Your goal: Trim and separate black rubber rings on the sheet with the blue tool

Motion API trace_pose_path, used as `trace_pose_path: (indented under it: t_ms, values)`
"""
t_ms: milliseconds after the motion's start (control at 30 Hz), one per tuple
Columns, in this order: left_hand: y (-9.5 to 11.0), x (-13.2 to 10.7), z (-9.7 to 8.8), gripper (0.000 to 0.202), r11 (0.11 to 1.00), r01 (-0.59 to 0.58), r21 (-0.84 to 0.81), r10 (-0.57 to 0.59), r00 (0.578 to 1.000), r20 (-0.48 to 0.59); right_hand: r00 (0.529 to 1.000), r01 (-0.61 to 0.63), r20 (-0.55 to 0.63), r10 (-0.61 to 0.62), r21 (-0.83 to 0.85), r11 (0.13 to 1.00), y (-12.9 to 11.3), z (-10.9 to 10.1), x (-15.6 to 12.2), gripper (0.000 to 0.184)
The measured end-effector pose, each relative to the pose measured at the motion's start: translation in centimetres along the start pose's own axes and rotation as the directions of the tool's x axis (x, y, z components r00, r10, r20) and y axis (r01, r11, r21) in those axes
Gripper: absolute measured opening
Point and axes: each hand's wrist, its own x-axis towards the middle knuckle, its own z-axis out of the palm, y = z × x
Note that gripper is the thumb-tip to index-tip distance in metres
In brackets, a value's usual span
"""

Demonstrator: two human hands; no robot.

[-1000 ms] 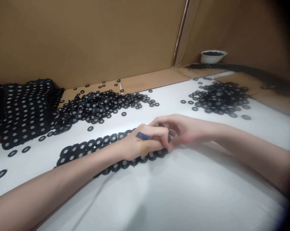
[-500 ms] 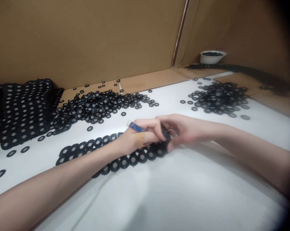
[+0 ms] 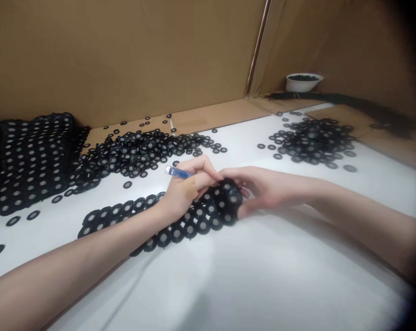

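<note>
A panel of black rings [image 3: 189,228], joined in rows, lies slantwise on the white table, its right end lifted and bent upward. My right hand [image 3: 258,186] curls round that raised end, thumb in front and fingers behind, partly hidden. Over the panel's middle, my left hand [image 3: 183,197] is closed, with a slim blue tool with a clear end [image 3: 178,172] sticking out between thumb and forefinger. The tool's working tip is hidden. The left fingertips are at the panel's upper edge, close to the right hand's fingers.
Behind the hands lies a heap of loose black rings [image 3: 135,149]; another heap [image 3: 313,140] lies to the right. A larger joined ring sheet [image 3: 35,161] is at left. A white bowl of dark pieces [image 3: 303,85] and a dark strand bundle [image 3: 339,99] sit by the cardboard wall [image 3: 125,55].
My left hand has drawn back to the left with the blue tool, uncovering more rings near the raised end. The right hand turned that end so its ring faces show.
</note>
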Motion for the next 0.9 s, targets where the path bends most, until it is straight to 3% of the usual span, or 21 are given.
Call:
trace_pose_path:
  t_ms: [567, 900]
  values:
    - [-0.09, 0.09, -0.01, 0.01, 1.0, 0.012, -0.018, -0.012, 1.0, 0.02, 0.998, 0.067, 0.025, -0.066, -0.038, 0.997, -0.06, -0.15, -0.19, 0.068]
    - [-0.11, 0.08, 0.04, 0.01, 0.999, -0.021, 0.044, 0.02, 0.999, 0.024, 0.995, 0.092, -0.024, -0.093, -0.017, 0.996, 0.0, 0.26, 0.24, 0.049]
